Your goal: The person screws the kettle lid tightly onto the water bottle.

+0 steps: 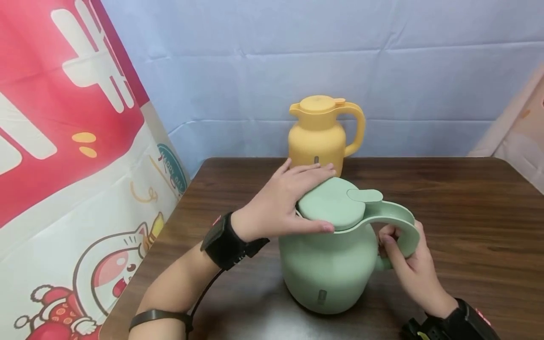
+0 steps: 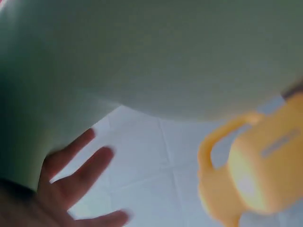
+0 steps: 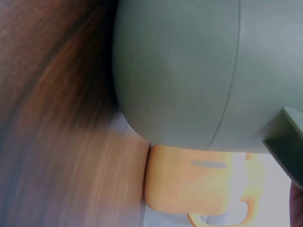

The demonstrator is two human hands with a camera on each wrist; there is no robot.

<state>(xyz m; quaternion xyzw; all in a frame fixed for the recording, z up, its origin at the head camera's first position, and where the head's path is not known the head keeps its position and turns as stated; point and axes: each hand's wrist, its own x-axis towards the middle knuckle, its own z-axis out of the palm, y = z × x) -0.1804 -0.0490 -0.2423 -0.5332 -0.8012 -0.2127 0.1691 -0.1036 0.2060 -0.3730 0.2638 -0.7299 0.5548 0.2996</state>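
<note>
A pale green insulated jug (image 1: 325, 269) stands on the table, its spout side toward my left hand and its handle (image 1: 409, 236) at the right. My left hand (image 1: 282, 203) rests at the left of its round lid (image 1: 331, 203), fingers spread over the far edge and thumb straight along the near rim. In the left wrist view those spread fingers (image 2: 85, 172) show beside the green body. My right hand (image 1: 416, 269) grips the handle from the right, fingers curled through its loop. In the right wrist view the jug body (image 3: 180, 71) fills the upper middle.
A yellow jug (image 1: 316, 137) of similar shape stands behind the green one near the table's back edge, handle to the right. The dark wooden table (image 1: 467, 226) meets a pale blue cloth (image 1: 255, 85) behind and a printed red-and-white cloth (image 1: 114, 179) at the left.
</note>
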